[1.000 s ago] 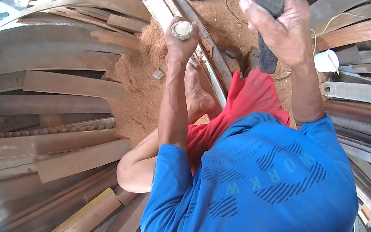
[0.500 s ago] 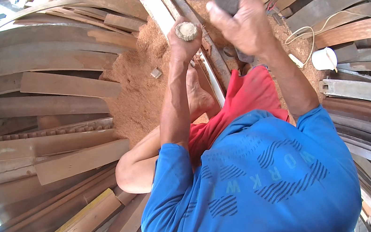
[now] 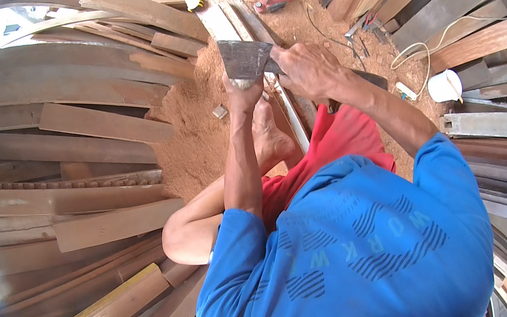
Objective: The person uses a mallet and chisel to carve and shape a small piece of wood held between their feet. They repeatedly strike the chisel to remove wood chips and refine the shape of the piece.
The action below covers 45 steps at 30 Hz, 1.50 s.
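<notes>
My left hand [image 3: 246, 94] is wrapped round the upright wooden handle of what looks like a chisel [image 3: 245, 83]; its blade is hidden beneath the hand. In my right hand [image 3: 309, 73] is a dark, broad-headed hatchet [image 3: 245, 59]. The flat of its head lies over the top of the chisel handle, mostly covering it. Part of the hatchet's handle shows to the right of my fist. Below my hands runs a long, narrow piece of wood [image 3: 219, 22], with my bare foot [image 3: 271, 135] beside it.
Sawdust and shavings [image 3: 189, 138] cover the floor. Stacked boards [image 3: 89, 142] crowd the left, and more timber [image 3: 483, 38] the right. A red power tool [image 3: 273, 0] with a cord lies ahead. On the right are a white cup [image 3: 444, 87], a pale cable [image 3: 422, 47] and pliers [image 3: 369, 19].
My right hand has brought the hatchet down and leftward, from raised at the upper right onto the chisel handle's top. My left hand keeps its grip nearly in place.
</notes>
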Tool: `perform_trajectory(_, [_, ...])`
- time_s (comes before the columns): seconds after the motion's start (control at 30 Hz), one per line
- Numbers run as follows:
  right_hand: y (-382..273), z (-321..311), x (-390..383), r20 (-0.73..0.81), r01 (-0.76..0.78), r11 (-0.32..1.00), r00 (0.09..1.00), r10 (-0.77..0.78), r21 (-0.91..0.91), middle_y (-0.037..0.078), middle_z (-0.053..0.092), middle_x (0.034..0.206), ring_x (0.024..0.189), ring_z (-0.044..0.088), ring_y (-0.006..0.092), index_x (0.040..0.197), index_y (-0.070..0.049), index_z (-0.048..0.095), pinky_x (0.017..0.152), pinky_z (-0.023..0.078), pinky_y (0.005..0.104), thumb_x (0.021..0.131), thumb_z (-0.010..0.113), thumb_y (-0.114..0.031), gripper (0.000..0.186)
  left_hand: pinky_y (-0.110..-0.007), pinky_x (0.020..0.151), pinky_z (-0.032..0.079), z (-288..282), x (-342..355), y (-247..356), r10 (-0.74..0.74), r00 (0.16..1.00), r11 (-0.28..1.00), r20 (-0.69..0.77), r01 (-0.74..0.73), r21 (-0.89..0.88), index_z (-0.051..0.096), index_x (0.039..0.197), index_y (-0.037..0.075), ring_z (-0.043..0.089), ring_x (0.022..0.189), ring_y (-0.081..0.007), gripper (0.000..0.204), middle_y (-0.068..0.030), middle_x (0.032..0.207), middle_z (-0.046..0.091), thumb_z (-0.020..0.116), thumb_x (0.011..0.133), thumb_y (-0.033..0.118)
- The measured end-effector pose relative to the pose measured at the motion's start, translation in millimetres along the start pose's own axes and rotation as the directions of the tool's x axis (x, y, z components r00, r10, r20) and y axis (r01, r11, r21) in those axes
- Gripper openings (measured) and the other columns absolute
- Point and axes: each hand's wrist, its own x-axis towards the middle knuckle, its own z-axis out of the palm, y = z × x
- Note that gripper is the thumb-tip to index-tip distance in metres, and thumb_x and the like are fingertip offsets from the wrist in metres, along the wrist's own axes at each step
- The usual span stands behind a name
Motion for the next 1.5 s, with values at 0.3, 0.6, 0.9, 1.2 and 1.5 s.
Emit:
perform_trajectory(0.3, [-17.6, -30.0, -23.5, -0.214, 0.098, 0.839, 0.977, 0.022, 0.535, 0.026, 0.069, 0.096, 0.09, 0.068, 0.0441, 0.123, 0.002, 0.058, 0.08, 0.053, 0.0484, 0.084, 0.067, -0.016, 0.043, -0.031, 0.075, 0.054, 6.4, 33.4, 6.0, 0.002, 0.959, 0.993, -0.283, -0.036, -0.114, 0.065, 0.109, -0.001, 0.068, 0.086, -0.015, 0.028, -0.0053, 0.092, 0.072, 0.074, 0.083, 0.003])
perform_trajectory(0.6, [14.7, 5.3, -4.5, -0.216, 0.131, 0.984, 0.971, -0.103, 0.118, 0.029, 0.066, 0.085, 0.081, 0.065, 0.0488, 0.113, 0.005, 0.056, 0.074, 0.052, 0.0524, 0.086, 0.067, -0.022, 0.039, -0.032, 0.077, 0.057, 15.9, 7.3, 19.9, -0.09, 0.98, 0.996, -0.176, 0.087, -0.024, 0.067, 0.108, 0.002, 0.07, 0.087, -0.0165, 0.026, -0.0078, 0.092, 0.073, 0.075, 0.084, 0.01])
perform_trajectory(0.9, [-8.0, 1.2, -4.0, 0.055, -0.036, 0.999, 0.998, 0.035, 0.027, 0.028, 0.071, 0.09, 0.088, 0.071, 0.0442, 0.113, 0.005, 0.057, 0.082, 0.057, 0.0515, 0.087, 0.072, -0.022, 0.04, -0.028, 0.084, 0.057, 8.5, -11.6, -1.7, -0.013, 0.997, 0.985, -0.079, -0.001, -0.174, 0.065, 0.119, 0.0, 0.069, 0.097, -0.013, 0.035, -0.0065, 0.106, 0.074, 0.073, 0.084, 0.0])
perform_trajectory(1.2, [-10.0, 19.7, -25.9, -0.186, 0.101, 0.973, 0.981, -0.062, 0.208, 0.029, 0.066, 0.081, 0.08, 0.066, 0.0485, 0.111, 0.001, 0.059, 0.076, 0.052, 0.0557, 0.085, 0.065, -0.019, 0.033, -0.033, 0.087, 0.056, 9.7, -31.1, -24.8, 0.006, 0.999, 0.989, -0.038, -0.011, -0.15, 0.066, 0.117, 0.003, 0.068, 0.097, -0.0162, 0.043, -0.0066, 0.106, 0.072, 0.078, 0.076, 0.005])
perform_trajectory(1.5, [10.3, 35.3, -37.5, -0.215, 0.113, 0.723, 0.975, 0.051, 0.682, 0.012, 0.068, 0.083, 0.07, 0.069, 0.0238, 0.111, -0.002, 0.063, 0.065, 0.056, 0.0383, 0.091, 0.072, -0.029, 0.035, -0.025, 0.063, 0.05, 14.8, -17.5, 16.2, -0.194, 0.921, 0.911, -0.338, 0.041, -0.411, 0.056, 0.094, 0.005, 0.056, 0.07, -0.0111, 0.016, -0.0027, 0.083, 0.058, 0.071, 0.088, 0.001])
